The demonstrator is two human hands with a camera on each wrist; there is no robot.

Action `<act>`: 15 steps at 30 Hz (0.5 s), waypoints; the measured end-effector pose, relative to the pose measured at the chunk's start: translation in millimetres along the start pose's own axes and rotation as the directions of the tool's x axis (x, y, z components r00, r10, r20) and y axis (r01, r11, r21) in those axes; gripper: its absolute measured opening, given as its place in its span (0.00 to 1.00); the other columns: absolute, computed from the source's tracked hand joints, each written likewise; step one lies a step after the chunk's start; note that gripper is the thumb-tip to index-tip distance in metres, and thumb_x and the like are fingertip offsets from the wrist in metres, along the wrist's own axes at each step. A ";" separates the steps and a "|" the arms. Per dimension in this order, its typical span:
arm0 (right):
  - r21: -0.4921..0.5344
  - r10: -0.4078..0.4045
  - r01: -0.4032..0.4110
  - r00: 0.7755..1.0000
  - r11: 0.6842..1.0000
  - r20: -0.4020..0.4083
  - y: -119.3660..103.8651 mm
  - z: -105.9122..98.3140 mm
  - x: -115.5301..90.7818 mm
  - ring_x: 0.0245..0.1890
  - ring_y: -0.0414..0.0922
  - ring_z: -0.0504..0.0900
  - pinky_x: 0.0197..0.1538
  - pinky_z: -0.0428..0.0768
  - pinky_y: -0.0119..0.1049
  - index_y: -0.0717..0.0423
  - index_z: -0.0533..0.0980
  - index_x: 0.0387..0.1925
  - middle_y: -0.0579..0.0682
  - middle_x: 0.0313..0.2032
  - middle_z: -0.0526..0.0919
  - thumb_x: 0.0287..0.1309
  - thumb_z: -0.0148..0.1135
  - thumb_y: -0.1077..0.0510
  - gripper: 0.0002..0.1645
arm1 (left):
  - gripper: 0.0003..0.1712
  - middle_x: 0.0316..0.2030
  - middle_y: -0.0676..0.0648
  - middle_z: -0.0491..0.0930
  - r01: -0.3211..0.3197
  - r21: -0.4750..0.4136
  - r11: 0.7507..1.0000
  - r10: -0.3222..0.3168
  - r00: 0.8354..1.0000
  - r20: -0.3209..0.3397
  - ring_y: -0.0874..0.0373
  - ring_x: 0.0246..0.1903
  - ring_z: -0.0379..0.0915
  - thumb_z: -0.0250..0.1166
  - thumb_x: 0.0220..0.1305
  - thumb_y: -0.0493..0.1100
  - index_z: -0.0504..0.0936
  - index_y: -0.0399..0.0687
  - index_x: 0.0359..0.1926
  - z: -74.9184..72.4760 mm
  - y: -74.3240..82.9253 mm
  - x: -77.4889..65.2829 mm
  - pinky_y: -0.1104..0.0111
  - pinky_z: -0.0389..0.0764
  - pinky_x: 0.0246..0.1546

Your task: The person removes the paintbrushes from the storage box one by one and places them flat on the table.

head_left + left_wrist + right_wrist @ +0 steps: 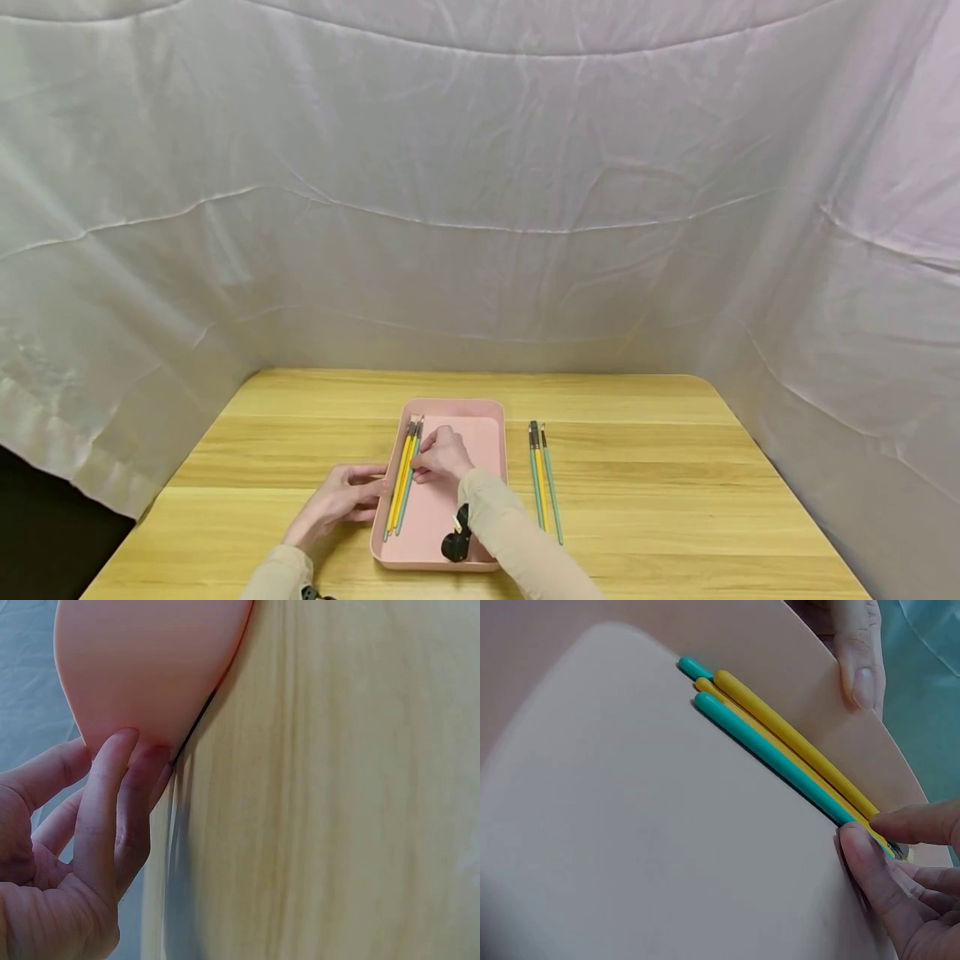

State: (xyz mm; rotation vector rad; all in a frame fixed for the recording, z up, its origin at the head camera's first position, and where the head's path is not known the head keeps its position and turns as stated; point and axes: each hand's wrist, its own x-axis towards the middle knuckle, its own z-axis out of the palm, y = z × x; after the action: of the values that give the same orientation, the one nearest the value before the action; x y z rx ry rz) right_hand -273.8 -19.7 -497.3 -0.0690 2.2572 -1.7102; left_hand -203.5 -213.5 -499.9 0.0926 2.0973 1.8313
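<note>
A pink rectangular tray (483, 433) stands on the wooden table, with teal and yellow paintbrushes (795, 739) lying side by side along its left wall. My right hand (444, 454) reaches into the tray and pinches the innermost teal paintbrush (772, 757) between thumb and fingers, near its bristle end. That brush lies against the yellow ones, its handle end toward the near side. At the tray's left side, my left hand (341, 500) holds the wall, thumb over the rim and fingers (101, 802) against the outside.
To the right of the tray, two teal paintbrushes (552, 492) and a yellow paintbrush (542, 487) lie on the wooden table (660, 500), bristles pointing away. A pale grey curtain (480, 275) encloses the table's back and sides.
</note>
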 end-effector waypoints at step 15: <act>-0.180 -0.014 0.003 0.998 0.984 -0.062 -1.9 6.8 0.7 0.12 0.43 0.83 0.19 0.86 0.33 0.61 0.73 0.25 0.56 0.15 0.84 0.48 0.71 0.72 0.12 | 0.33 0.47 0.35 0.85 -0.005 0.024 1.000 0.005 1.000 0.001 0.58 0.38 0.85 0.63 0.71 0.40 0.65 0.23 0.68 -0.3 -0.7 0.3 0.70 0.90 0.34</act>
State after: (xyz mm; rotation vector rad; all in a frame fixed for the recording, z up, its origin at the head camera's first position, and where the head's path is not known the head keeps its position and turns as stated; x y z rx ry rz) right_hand -272.9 -26.8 -497.2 -0.0648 2.4567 -1.5287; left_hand -203.7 -213.8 -500.6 0.1048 2.1210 1.8090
